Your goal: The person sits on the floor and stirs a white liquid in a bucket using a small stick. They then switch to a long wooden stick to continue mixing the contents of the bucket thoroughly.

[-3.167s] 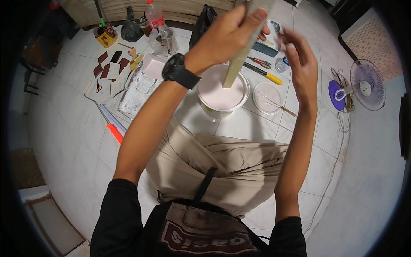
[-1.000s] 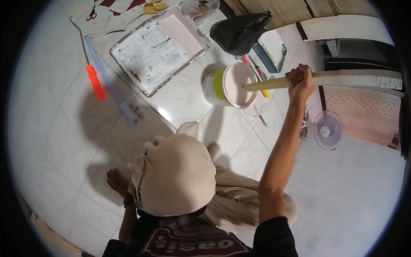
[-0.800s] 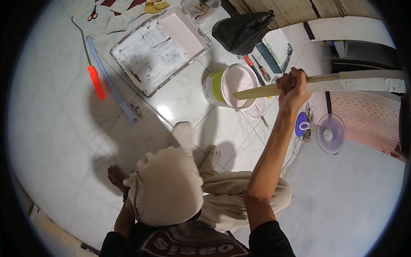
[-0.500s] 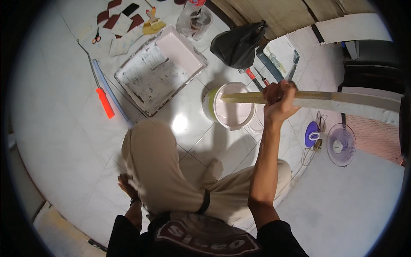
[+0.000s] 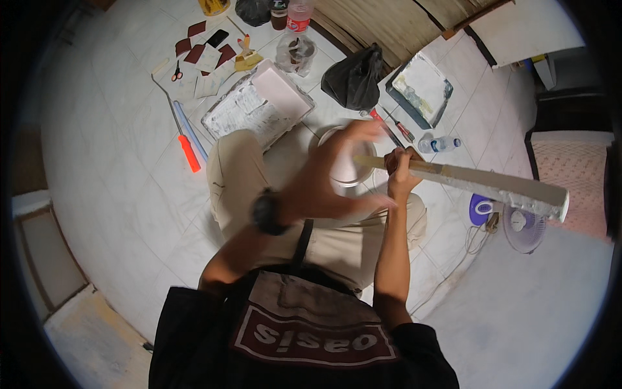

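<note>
My right hand [image 5: 402, 172] is closed round a long wooden stick [image 5: 489, 185], whose right-hand stretch is coated in white. The stick slants from over the paint bucket [image 5: 348, 184] out to the right. In front of the bucket hovers my left hand [image 5: 310, 181], smeared by motion, with a dark watch on its wrist. Its thumb and fingers are spread apart, nothing between them, and they hide much of the bucket. Pale pinkish paint shows inside the bucket. Beyond my left knee lies a paint tray [image 5: 241, 109] with pale paint at its deep end.
An orange-handled roller frame [image 5: 188, 153] lies left of the tray. Behind are scissors [image 5: 177, 71], a phone [image 5: 217, 38], sandpaper pieces [image 5: 196, 29] and a brush [image 5: 247, 59]. A black bag [image 5: 353, 79], dark-rimmed tray [image 5: 420, 91], water bottle [image 5: 439, 143] and fan [image 5: 523, 228] stand rightward.
My left hand has risen from beside my left knee to in front of the bucket, fingers spread. My right hand has drawn the stick nearer to me, and its far right end now shows.
</note>
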Action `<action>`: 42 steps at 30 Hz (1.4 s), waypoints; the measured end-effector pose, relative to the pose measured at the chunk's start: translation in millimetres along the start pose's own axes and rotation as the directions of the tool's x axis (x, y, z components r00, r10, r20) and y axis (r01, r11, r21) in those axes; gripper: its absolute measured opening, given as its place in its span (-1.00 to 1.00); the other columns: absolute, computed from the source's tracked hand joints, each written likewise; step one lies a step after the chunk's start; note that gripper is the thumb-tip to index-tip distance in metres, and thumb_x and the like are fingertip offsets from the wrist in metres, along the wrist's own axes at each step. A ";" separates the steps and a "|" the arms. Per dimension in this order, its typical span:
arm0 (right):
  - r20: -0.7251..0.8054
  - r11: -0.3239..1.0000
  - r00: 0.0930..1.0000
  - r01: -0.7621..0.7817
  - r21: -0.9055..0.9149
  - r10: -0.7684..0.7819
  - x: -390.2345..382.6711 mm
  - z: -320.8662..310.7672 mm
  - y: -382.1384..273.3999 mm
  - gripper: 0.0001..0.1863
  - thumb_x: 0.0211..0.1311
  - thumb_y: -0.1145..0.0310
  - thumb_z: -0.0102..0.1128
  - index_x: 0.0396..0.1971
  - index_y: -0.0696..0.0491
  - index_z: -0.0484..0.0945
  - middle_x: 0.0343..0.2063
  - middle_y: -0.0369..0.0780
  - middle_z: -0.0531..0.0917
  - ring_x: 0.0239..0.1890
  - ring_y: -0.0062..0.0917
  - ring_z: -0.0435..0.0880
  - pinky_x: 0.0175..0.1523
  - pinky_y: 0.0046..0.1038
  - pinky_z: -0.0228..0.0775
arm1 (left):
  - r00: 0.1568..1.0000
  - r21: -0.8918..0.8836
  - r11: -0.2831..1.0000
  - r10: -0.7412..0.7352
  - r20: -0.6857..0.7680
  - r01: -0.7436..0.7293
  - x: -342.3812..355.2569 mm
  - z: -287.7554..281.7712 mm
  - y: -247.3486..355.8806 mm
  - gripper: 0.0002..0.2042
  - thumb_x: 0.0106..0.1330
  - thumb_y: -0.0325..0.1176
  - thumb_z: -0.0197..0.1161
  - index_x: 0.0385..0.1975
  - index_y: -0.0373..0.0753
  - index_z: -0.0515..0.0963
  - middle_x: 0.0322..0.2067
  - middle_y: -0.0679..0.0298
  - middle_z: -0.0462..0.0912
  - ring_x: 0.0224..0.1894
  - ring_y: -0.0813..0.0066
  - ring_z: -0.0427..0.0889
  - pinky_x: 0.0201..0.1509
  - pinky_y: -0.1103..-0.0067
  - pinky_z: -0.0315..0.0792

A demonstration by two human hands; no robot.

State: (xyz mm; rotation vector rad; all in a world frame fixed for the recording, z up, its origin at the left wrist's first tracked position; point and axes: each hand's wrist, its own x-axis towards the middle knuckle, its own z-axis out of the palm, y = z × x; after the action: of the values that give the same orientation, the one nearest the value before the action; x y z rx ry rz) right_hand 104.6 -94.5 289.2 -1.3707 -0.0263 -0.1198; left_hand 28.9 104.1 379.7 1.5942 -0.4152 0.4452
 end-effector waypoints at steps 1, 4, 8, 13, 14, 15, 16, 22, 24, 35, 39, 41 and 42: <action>0.017 1.000 1.000 -0.009 -0.014 0.009 -9.3 -6.1 1.5 -0.67 0.21 0.56 0.10 -0.68 0.03 0.22 -0.77 -0.32 0.32 -0.73 -0.66 0.24 -0.58 -0.56 0.09 | 0.996 -0.076 0.997 0.028 0.089 -0.021 18.6 29.0 11.5 -0.08 -0.11 -0.16 0.67 0.26 -0.32 0.27 0.20 0.00 0.43 0.19 0.11 0.49 0.30 0.34 0.33; 0.062 0.997 0.997 -0.031 -0.066 0.035 -27.6 -13.3 -0.3 -0.66 0.22 0.55 0.09 -0.69 0.03 0.21 -0.77 -0.32 0.31 -0.73 -0.65 0.23 -0.57 -0.55 0.09 | 0.991 0.001 1.000 -0.013 0.132 0.013 36.9 87.2 29.4 -0.07 -0.09 0.04 0.60 0.25 -0.25 0.28 0.05 0.14 0.58 -0.08 0.17 0.68 0.03 0.30 0.50; 0.120 0.993 0.991 -0.052 -0.105 0.065 -43.7 -8.8 9.7 -0.65 0.24 0.53 0.09 -0.70 0.03 0.20 -0.78 -0.32 0.29 -0.73 -0.65 0.22 -0.56 -0.54 0.08 | 0.982 0.107 0.987 -0.100 -0.161 0.118 38.0 91.8 31.3 -0.59 0.01 -0.10 0.52 -0.24 -0.15 0.53 -0.45 0.29 0.68 -0.52 0.28 0.69 -0.42 0.39 0.49; 0.175 0.990 0.981 -0.067 -0.121 0.088 -53.4 1.3 24.8 -0.63 0.26 0.51 0.07 -0.71 0.02 0.19 -0.78 -0.32 0.27 -0.73 -0.64 0.20 -0.55 -0.52 0.08 | 0.937 0.145 0.985 -0.039 -0.346 0.095 50.7 69.7 16.5 -0.78 -0.05 -0.33 0.43 -0.49 -0.23 0.53 -0.64 0.17 0.63 -0.59 0.15 0.67 -0.53 0.37 0.48; 0.169 0.990 0.982 -0.061 -0.127 0.082 -54.3 -0.1 24.3 -0.63 0.26 0.51 0.07 -0.71 0.02 0.19 -0.78 -0.32 0.27 -0.73 -0.64 0.20 -0.55 -0.52 0.08 | 0.943 0.135 0.987 -0.042 -0.329 0.090 54.9 69.8 14.4 -0.79 -0.07 -0.35 0.43 -0.50 -0.23 0.53 -0.65 0.17 0.62 -0.60 0.15 0.67 -0.53 0.38 0.47; 0.162 0.990 0.984 -0.054 -0.133 0.076 -54.5 -0.7 23.6 -0.63 0.27 0.50 0.07 -0.72 0.02 0.18 -0.79 -0.32 0.26 -0.73 -0.63 0.20 -0.54 -0.52 0.08 | 0.950 0.123 0.989 -0.044 -0.310 0.086 59.1 70.0 13.8 -0.80 -0.08 -0.36 0.42 -0.52 -0.23 0.52 -0.66 0.16 0.61 -0.60 0.15 0.66 -0.54 0.38 0.47; 0.153 0.988 0.985 -0.052 -0.147 0.075 -57.3 -1.7 22.2 -0.62 0.27 0.50 0.07 -0.72 0.02 0.18 -0.79 -0.32 0.26 -0.73 -0.63 0.19 -0.54 -0.51 0.07 | 0.956 0.110 0.991 -0.047 -0.289 0.082 62.5 70.4 13.8 -0.81 -0.09 -0.37 0.41 -0.54 -0.23 0.52 -0.67 0.16 0.60 -0.61 0.15 0.65 -0.54 0.38 0.46; 0.187 0.990 0.981 -0.027 -0.139 0.053 -36.2 3.7 26.0 -0.60 0.30 0.48 0.05 -0.73 0.01 0.17 -0.79 -0.32 0.23 -0.73 -0.62 0.17 -0.53 -0.50 0.07 | 0.951 0.021 0.999 0.041 -0.307 -0.036 68.7 83.0 -1.9 -0.81 -0.13 -0.36 0.39 -0.52 -0.25 0.58 -0.67 0.15 0.62 -0.60 0.14 0.65 -0.48 0.36 0.50; 0.180 0.990 0.983 -0.011 -0.140 0.036 -29.5 0.1 26.5 -0.59 0.31 0.47 0.05 -0.74 0.01 0.16 -0.80 -0.32 0.22 -0.73 -0.62 0.17 -0.52 -0.49 0.07 | 0.968 -0.025 0.999 0.025 -0.251 -0.033 71.5 91.4 -5.0 -0.79 -0.17 -0.35 0.38 -0.50 -0.26 0.62 -0.66 0.13 0.63 -0.59 0.12 0.66 -0.45 0.36 0.53; 0.139 0.996 0.990 0.007 -0.090 0.006 -14.8 -6.3 30.5 -0.54 0.37 0.41 0.00 -0.78 -0.01 0.15 -0.80 -0.31 0.17 -0.69 -0.60 0.17 -0.47 -0.46 0.05 | 0.984 -0.260 0.964 -0.002 0.177 0.048 56.8 118.6 -3.1 -0.52 -0.19 -0.11 0.51 -0.30 -0.29 0.61 -0.52 0.14 0.63 -0.45 0.17 0.65 -0.28 0.40 0.56; -0.154 0.975 0.963 -0.217 0.041 0.221 -28.9 40.9 -3.6 -0.71 0.35 0.41 0.08 -0.62 0.10 0.41 -0.66 -0.32 0.36 -0.57 -0.57 0.38 -0.35 -0.49 0.28 | 0.940 -0.115 0.949 0.265 -0.217 -0.294 31.3 75.3 -13.5 -0.31 -0.13 0.10 0.56 -0.09 -0.26 0.51 -0.29 0.14 0.57 -0.29 0.23 0.61 -0.19 0.40 0.52; -0.127 0.971 0.978 -0.185 -0.150 0.167 -35.5 62.0 0.1 -0.73 0.34 0.41 0.09 -0.60 0.09 0.40 -0.65 -0.35 0.36 -0.60 -0.57 0.35 -0.39 -0.51 0.29 | 0.954 -0.199 0.957 0.159 -0.255 -0.212 10.6 36.6 -38.8 -0.49 0.16 -0.03 0.44 -0.08 -0.31 0.52 -0.16 0.06 0.58 -0.16 0.22 0.65 -0.09 0.40 0.53; -0.015 0.938 1.000 -0.011 -0.346 0.006 -39.2 37.1 30.9 -0.68 0.37 0.39 0.05 -0.64 0.03 0.31 -0.68 -0.40 0.28 -0.66 -0.58 0.26 -0.42 -0.51 0.25 | 0.961 -0.201 0.978 -0.001 -0.275 -0.056 -1.9 23.3 -54.5 -0.66 0.26 -0.23 0.33 -0.09 -0.32 0.53 -0.15 0.08 0.60 -0.18 0.35 0.65 -0.10 0.48 0.53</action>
State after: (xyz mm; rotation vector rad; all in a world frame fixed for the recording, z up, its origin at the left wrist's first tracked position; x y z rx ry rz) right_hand 70.7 -49.5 262.9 -1.7227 0.0134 -0.1307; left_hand 56.3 84.6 330.8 1.3033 -0.2629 0.6154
